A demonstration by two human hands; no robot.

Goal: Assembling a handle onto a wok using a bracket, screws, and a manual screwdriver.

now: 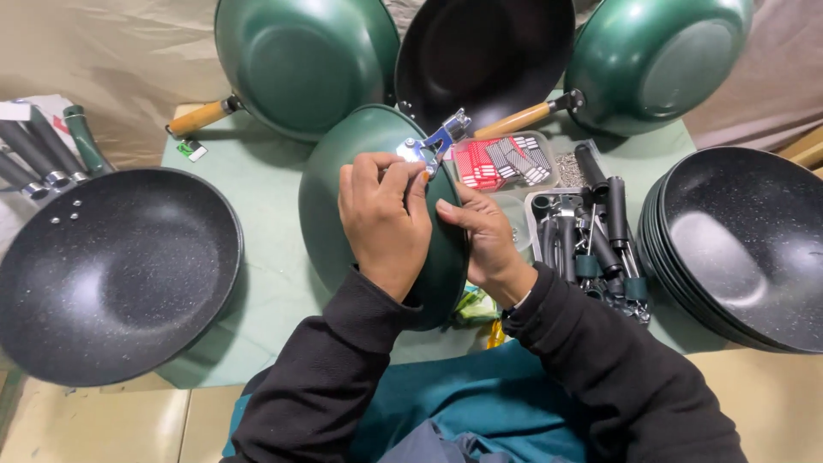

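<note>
A green pan (pixel 356 171) stands on edge in front of me, its outer side toward the camera. My left hand (pixel 383 221) lies over its back with the fingers curled at the rim, touching a shiny metal handle bracket (pixel 433 146) fixed there. From the right, my right hand (pixel 484 240) grips the pan's edge just under the bracket. The pan's inside is hidden.
Dark speckled pans lie at the left (pixel 116 274) and in a stack at the right (pixel 741 249). Three pans with wooden handles (pixel 300 60) lean at the back. Trays of black handles (pixel 591 231) and small red packets (pixel 501 161) sit on the green table (pixel 257 171).
</note>
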